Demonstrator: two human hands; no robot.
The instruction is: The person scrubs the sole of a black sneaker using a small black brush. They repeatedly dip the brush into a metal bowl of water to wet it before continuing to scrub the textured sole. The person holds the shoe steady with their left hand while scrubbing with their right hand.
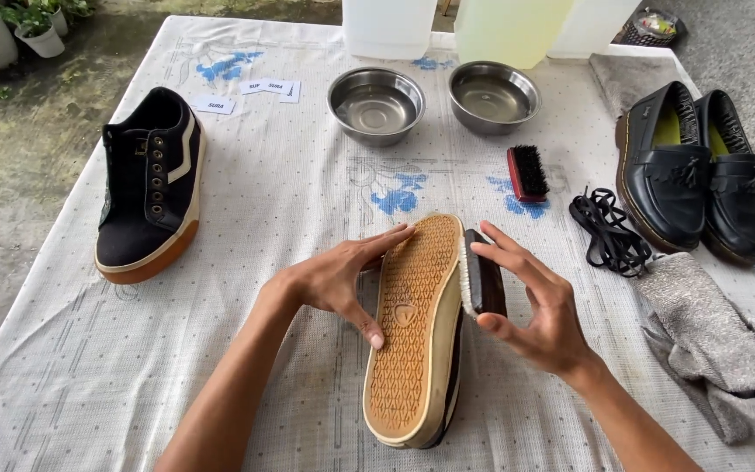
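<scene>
A black sneaker lies on its side in the middle of the table, its tan patterned sole turned up toward me. My left hand steadies the shoe from the left, fingers spread over the sole's edge and thumb pressed on the sole. My right hand grips a dark wooden brush with white bristles, held against the sole's right rim. The matching black sneaker with a white stripe rests upright at the left.
Two steel bowls stand at the back before plastic jugs. A red-backed black brush, black laces, a pair of black loafers and a grey cloth lie at the right. Paper labels lie at the back left on the white tablecloth.
</scene>
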